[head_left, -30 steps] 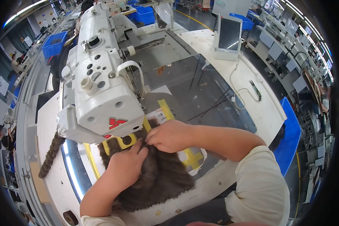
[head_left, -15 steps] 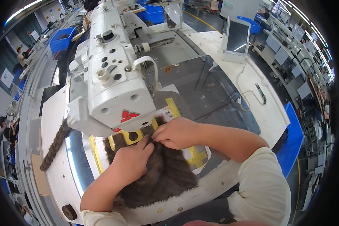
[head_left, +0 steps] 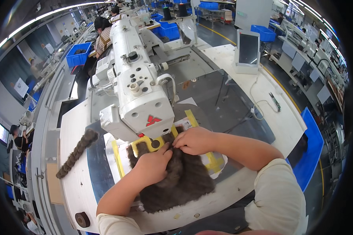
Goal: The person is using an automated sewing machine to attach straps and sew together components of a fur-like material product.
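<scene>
A piece of dark brown fur (head_left: pixel 188 188) lies on a template with yellow-taped edges, below the head of a white sewing machine (head_left: pixel 145 109). My left hand (head_left: pixel 155 166) rests on the fur, thumb and forefinger closed on it near the yellow clamp frame (head_left: pixel 143 143). Beside it, my right hand (head_left: pixel 194 141) has bent fingers pinching the fur at the same spot, fingertips almost touching the left ones. A raised fold runs through the fur by my left hand. The exact bit between the fingertips is hidden.
A twisted fur strip (head_left: pixel 77 154) lies on the left of the white table, a brown tape roll (head_left: pixel 82 219) at its front left. Green-handled snips (head_left: pixel 275 102) and a control screen (head_left: pixel 248 49) are on the right. A blue bin (head_left: pixel 312 152) stands beyond the right edge.
The view has tipped up, showing more of the workshop behind. Both hands stay at the same place on the fur, where the fold by the left hand now stands out more.
</scene>
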Action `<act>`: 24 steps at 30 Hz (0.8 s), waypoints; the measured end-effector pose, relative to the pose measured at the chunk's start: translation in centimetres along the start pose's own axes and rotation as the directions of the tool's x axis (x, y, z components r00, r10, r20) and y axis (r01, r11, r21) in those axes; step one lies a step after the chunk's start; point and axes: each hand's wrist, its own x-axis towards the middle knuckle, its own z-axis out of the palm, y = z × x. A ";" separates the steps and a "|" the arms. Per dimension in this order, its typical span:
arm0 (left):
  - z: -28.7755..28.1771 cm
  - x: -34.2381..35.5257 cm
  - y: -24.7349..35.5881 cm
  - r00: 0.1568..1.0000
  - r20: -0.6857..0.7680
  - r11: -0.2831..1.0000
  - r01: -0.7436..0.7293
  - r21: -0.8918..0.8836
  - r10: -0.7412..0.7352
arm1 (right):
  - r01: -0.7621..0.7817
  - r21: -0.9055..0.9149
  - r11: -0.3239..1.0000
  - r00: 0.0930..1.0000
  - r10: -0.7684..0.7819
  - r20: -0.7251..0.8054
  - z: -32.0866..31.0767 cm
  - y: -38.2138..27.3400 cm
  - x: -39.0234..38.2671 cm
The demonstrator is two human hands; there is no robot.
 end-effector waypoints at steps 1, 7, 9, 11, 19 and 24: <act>0.6 0.1 0.0 0.998 -0.057 0.999 -0.022 -0.028 0.020 | -0.005 -0.005 1.000 1.000 0.005 -0.004 -0.3 -0.2 -0.2; 2.5 0.6 1.1 0.910 -0.394 0.990 -0.140 -0.008 0.125 | -0.169 -0.083 0.982 0.984 0.164 -0.064 -0.7 -0.8 -2.8; 2.2 0.3 1.6 0.943 -0.296 0.988 -0.154 0.019 0.153 | -0.285 -0.090 0.954 0.950 0.268 -0.163 -0.9 -1.0 -4.4; 2.4 0.1 1.9 0.913 -0.344 0.971 -0.239 -0.013 0.220 | -0.291 -0.076 0.954 0.943 0.272 -0.194 -0.7 -0.4 -6.2; 4.3 0.4 3.2 0.890 -0.369 0.955 -0.297 -0.023 0.268 | -0.506 0.737 0.448 0.457 0.864 -0.211 -1.0 -1.5 -10.7; 4.4 0.3 3.6 0.857 -0.380 0.867 -0.449 -0.216 0.349 | -0.603 0.627 0.494 0.586 0.807 -0.072 0.0 -2.5 -10.3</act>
